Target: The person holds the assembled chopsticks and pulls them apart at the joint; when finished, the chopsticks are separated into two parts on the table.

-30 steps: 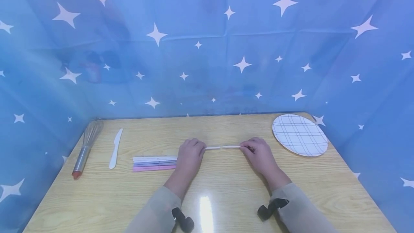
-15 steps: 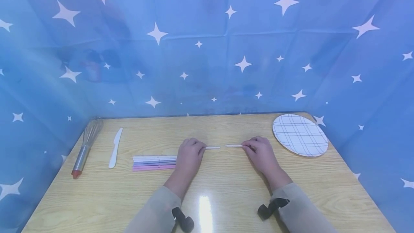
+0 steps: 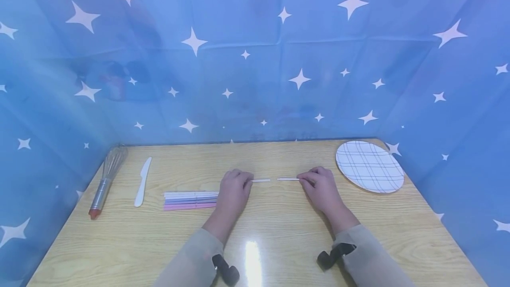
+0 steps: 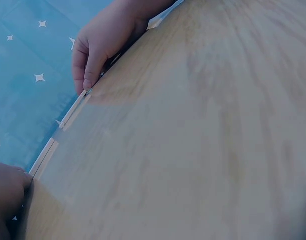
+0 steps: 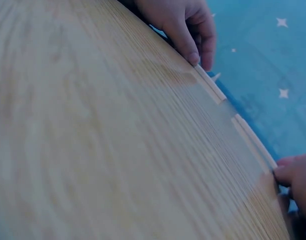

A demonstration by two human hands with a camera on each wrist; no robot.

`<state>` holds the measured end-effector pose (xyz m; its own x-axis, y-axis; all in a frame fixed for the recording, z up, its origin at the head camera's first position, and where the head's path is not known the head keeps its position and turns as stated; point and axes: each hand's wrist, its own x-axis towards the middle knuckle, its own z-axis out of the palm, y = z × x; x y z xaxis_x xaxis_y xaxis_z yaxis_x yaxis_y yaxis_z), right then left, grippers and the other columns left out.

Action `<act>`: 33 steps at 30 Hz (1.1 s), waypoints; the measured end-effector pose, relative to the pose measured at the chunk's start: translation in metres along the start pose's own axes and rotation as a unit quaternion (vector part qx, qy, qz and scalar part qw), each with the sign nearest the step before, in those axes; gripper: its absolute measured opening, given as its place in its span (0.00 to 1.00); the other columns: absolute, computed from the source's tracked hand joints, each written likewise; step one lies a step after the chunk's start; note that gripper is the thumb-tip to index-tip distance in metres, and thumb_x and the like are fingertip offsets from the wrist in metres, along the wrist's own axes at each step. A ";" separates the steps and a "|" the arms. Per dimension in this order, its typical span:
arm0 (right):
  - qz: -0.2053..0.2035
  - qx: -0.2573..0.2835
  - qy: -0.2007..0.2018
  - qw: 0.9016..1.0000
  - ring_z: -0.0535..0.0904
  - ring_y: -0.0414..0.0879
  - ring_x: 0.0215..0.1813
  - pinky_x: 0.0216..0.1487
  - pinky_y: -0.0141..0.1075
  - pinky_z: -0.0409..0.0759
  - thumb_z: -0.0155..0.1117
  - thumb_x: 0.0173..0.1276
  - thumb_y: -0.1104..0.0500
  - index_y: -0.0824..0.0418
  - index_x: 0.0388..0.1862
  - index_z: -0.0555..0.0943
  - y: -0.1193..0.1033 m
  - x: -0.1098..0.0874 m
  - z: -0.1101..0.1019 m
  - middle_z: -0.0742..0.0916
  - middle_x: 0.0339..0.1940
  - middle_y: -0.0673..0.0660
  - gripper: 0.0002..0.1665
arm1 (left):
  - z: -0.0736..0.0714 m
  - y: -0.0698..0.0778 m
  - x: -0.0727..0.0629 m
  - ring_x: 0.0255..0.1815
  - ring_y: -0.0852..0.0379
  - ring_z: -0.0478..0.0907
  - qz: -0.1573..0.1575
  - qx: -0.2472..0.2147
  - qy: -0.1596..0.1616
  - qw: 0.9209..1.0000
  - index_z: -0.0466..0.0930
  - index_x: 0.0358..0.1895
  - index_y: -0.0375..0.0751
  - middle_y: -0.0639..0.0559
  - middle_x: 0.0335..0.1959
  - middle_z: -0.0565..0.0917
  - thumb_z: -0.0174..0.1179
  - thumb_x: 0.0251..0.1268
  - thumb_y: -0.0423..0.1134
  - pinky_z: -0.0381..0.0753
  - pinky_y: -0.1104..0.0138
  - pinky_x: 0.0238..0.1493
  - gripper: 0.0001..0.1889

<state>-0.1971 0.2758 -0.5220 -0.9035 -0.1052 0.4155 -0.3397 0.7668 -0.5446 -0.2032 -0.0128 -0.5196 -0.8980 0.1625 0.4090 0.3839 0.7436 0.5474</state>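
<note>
My left hand (image 3: 234, 188) pinches a thin white straw-like stick (image 3: 260, 180) between thumb and fingers. Across a small gap, a second thin white stick (image 3: 287, 179) points back toward it, pinched in my right hand (image 3: 320, 186). Both sticks lie low over the table, nearly in one line, their tips apart. The left wrist view shows the left-hand stick (image 4: 44, 156) below the right-hand one (image 4: 73, 110). Partly behind my left wrist lies a row of similar sticks (image 3: 185, 200) in white, purple, blue and pink. Whether the sticks are hollow is too small to tell.
On the wooden table (image 3: 287, 242), a whisk (image 3: 106, 180) with a red handle end and a white plastic knife (image 3: 142, 182) lie at left. A white plate (image 3: 369, 166) with blue checked lines sits at back right. A blue star-patterned curtain (image 3: 255, 79) encloses the table's back and sides.
The two stick tips, nearly touching a second ago, now stand apart. My right hand has shifted slightly right with its stick; my left hand has hardly moved.
</note>
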 end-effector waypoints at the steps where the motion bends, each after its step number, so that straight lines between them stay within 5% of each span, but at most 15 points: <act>1: 0.001 0.000 0.000 1.000 0.78 0.62 0.51 0.60 0.60 0.72 0.74 0.70 0.67 0.61 0.43 0.93 0.000 0.000 0.000 0.84 0.42 0.61 0.06 | 0.000 0.000 0.000 0.47 0.53 0.80 -0.003 -0.002 -0.004 1.000 0.91 0.49 0.44 0.52 0.44 0.87 0.72 0.70 0.33 0.85 0.62 0.51 0.08; 18: 0.048 0.007 0.021 0.999 0.75 0.59 0.52 0.54 0.52 0.74 0.70 0.75 0.59 0.62 0.48 0.90 -0.008 0.000 0.002 0.84 0.44 0.59 0.09 | -0.003 0.002 -0.002 0.52 0.49 0.81 0.006 -0.012 -0.001 1.000 0.85 0.62 0.41 0.49 0.49 0.85 0.64 0.78 0.44 0.82 0.54 0.60 0.17; 24: 0.019 -0.007 0.056 0.998 0.76 0.60 0.49 0.51 0.52 0.74 0.71 0.73 0.61 0.63 0.45 0.91 -0.012 0.000 0.004 0.84 0.42 0.59 0.07 | -0.005 0.000 -0.003 0.53 0.49 0.81 -0.004 -0.015 -0.005 1.000 0.77 0.70 0.39 0.50 0.48 0.83 0.60 0.80 0.46 0.80 0.54 0.64 0.23; 33: -0.006 -0.009 0.070 0.997 0.76 0.60 0.47 0.51 0.53 0.74 0.70 0.71 0.63 0.62 0.42 0.91 -0.020 0.001 0.009 0.85 0.41 0.59 0.06 | -0.008 0.000 -0.005 0.52 0.51 0.81 0.027 0.000 0.026 0.999 0.79 0.65 0.40 0.50 0.48 0.85 0.56 0.82 0.44 0.80 0.52 0.63 0.18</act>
<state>-0.1939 0.2549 -0.5168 -0.8538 -0.0253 0.5199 -0.3438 0.7773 -0.5268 -0.1974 -0.0190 -0.5157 -0.8635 0.1683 0.4754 0.4314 0.7350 0.5232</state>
